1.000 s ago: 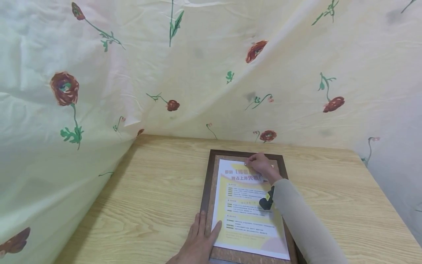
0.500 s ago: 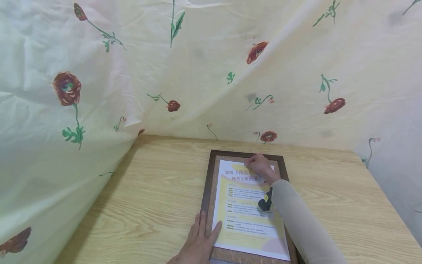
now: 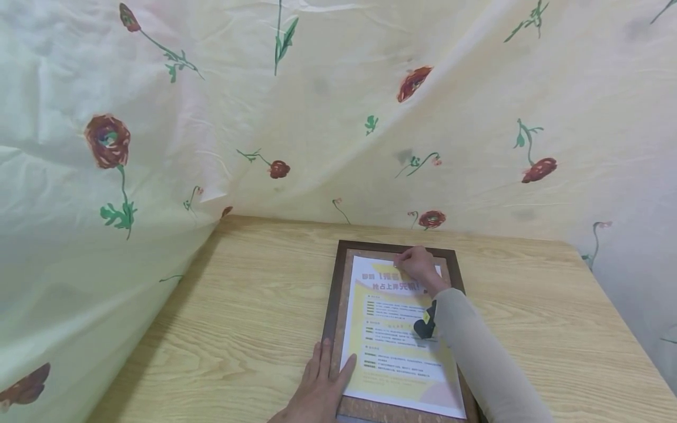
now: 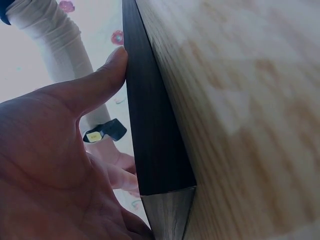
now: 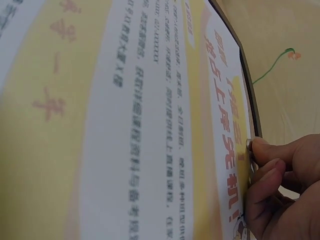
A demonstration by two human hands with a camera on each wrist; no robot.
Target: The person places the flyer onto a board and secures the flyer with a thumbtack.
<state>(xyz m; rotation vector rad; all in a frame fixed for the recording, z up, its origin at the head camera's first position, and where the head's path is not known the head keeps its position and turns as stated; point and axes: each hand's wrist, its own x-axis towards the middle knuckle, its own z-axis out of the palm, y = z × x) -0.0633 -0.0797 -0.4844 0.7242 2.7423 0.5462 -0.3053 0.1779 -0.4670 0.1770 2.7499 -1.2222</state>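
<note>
A printed yellow-and-white poster [image 3: 391, 364] lies on a cork board [image 3: 381, 409] with a dark wooden frame [image 3: 332, 305]. My right hand [image 3: 419, 265] is at the poster's top edge. Thumb and finger there pinch a small silver thumbtack [image 5: 249, 145], pressed up against the paper; its pin is hidden. With fairly straight fingers, my left hand [image 3: 318, 385] rests along the frame's lower left side, the thumb reaching over to the poster's edge. From the left wrist, that hand [image 4: 55, 145] appears beside the frame's dark outer side [image 4: 150, 115].
The board lies on a light wood-grain table [image 3: 254, 305]. A flower-printed cloth [image 3: 317, 117] hangs behind the table and along its left side. A black wrist camera [image 3: 425, 328] on the right wrist overlaps the poster's right part.
Very little differs. The right hand keeps its place at the poster's top edge, and the left hand stays on the frame; the head view has shifted slightly.
</note>
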